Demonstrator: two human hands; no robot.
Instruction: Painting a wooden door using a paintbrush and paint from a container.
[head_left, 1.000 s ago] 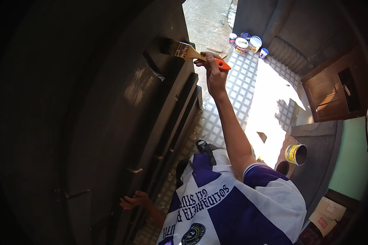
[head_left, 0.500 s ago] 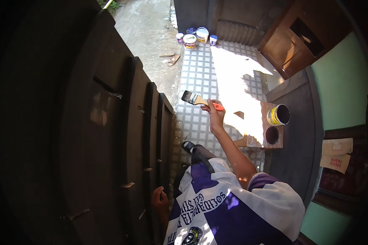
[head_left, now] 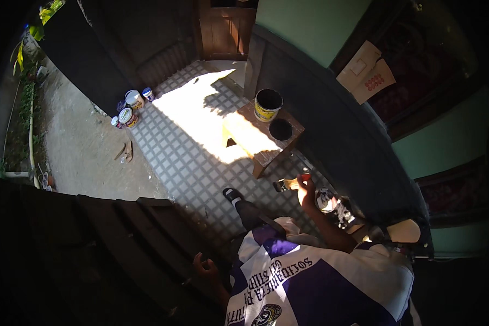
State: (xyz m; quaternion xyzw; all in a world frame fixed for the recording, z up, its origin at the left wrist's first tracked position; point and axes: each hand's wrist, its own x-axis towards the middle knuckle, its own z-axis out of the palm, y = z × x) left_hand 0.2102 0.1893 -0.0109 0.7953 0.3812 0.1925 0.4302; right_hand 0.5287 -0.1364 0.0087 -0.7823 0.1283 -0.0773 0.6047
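My right hand [head_left: 306, 193] is closed round the handle of a paintbrush [head_left: 291, 184], whose dark bristles point left. The brush is in the air, beyond the near end of a wooden bench [head_left: 259, 154]. A paint bucket [head_left: 266, 112] with a yellow label and a dark inside stands on the bench. Beside it is a round, dark container or lid [head_left: 281, 130]; I cannot tell which. Low at the left, my left hand [head_left: 205, 266] is empty with its fingers loosely bent and apart, near the dark slatted boards [head_left: 130, 239].
Several paint tubs [head_left: 127, 117] stand at the tiled floor's left edge. Sandals [head_left: 126, 152] lie on the concrete. A dark-painted low wall [head_left: 331, 146] runs along the right, with cardboard [head_left: 367, 73] above it. White and dark items [head_left: 331, 205] lie beside my right forearm.
The view has swung to the right, away from the dark boards and toward the bench. My right hand, still holding the paintbrush, is now lower and nearer my body. My left hand stays low at the left.
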